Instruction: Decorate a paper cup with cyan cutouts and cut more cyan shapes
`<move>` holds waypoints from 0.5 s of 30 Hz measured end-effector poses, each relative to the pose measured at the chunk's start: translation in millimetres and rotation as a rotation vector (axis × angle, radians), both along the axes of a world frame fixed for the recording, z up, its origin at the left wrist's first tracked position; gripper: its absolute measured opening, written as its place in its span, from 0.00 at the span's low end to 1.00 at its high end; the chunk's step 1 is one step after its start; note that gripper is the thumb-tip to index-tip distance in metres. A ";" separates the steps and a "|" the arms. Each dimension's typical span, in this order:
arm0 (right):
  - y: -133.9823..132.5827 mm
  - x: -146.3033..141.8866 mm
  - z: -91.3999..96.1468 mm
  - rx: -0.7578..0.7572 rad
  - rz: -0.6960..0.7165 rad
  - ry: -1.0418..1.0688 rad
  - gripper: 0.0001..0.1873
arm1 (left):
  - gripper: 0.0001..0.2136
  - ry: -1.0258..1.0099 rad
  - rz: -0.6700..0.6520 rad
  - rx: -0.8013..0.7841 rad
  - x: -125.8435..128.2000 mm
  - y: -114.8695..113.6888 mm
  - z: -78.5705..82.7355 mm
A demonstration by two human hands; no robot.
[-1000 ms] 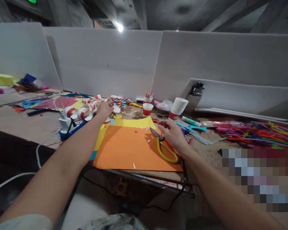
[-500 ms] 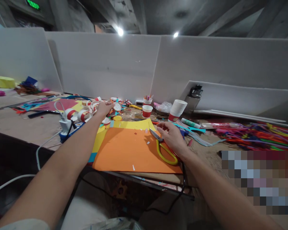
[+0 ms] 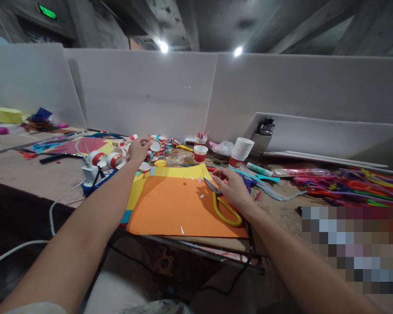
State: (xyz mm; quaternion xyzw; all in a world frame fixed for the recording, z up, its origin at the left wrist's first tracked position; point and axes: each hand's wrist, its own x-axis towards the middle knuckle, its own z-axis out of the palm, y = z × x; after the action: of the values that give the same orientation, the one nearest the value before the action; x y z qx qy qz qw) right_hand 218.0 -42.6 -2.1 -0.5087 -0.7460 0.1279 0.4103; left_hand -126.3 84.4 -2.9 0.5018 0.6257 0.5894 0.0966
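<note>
My left hand (image 3: pixel 139 149) reaches to the back of the table, its fingers closed on the edge of a cut-off paper cup bottom (image 3: pixel 155 145), a white disc with a narrow rim. Cut red-and-white cup rings (image 3: pixel 115 159) lie around that hand. Over the right edge of an orange sheet (image 3: pixel 173 207), my right hand (image 3: pixel 231 185) is curled around scissors (image 3: pixel 227 211). One yellow handle loop hangs below the palm, and the blades point up and left. The rest of the scissors is hidden by the hand. Small paper scraps dot the orange sheet.
Behind the sheets stand a red-and-white paper cup (image 3: pixel 200 154) and a tilted stack of cups (image 3: pixel 241 152). A dark bottle (image 3: pixel 263 136), glue stick (image 3: pixel 258 168) and colourful pipe cleaners (image 3: pixel 347 183) are on the right. A white plug (image 3: pixel 91 172) with cables sits beside my left forearm.
My left hand has drawn slightly left, and the cup bottom has moved with it. My right hand and the scissors have hardly moved.
</note>
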 end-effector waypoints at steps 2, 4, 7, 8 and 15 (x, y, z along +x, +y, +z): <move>0.4 0.2 -0.2 0.006 0.003 -0.007 0.09 | 0.11 -0.038 0.042 0.023 -2.1 2.0 -0.3; 0.2 0.1 0.2 0.007 0.001 -0.010 0.09 | 0.11 -0.101 0.105 0.048 -5.9 4.8 -0.5; -1.1 -0.3 1.5 0.009 0.000 -0.017 0.10 | 0.13 -0.178 0.211 0.084 -14.2 7.7 -0.1; -1.6 -0.3 2.0 0.007 0.003 -0.023 0.10 | 0.13 -0.197 0.242 0.094 -16.9 8.0 0.3; -2.7 0.4 2.5 0.026 0.028 -0.047 0.09 | 0.14 -0.215 0.331 0.222 -21.8 3.0 7.4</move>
State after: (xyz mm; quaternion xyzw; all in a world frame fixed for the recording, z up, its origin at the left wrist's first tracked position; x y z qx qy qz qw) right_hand 218.4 -45.3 0.4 -0.4956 -0.7642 0.1121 0.3972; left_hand -148.1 87.3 4.5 0.3341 0.6170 0.7124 0.0090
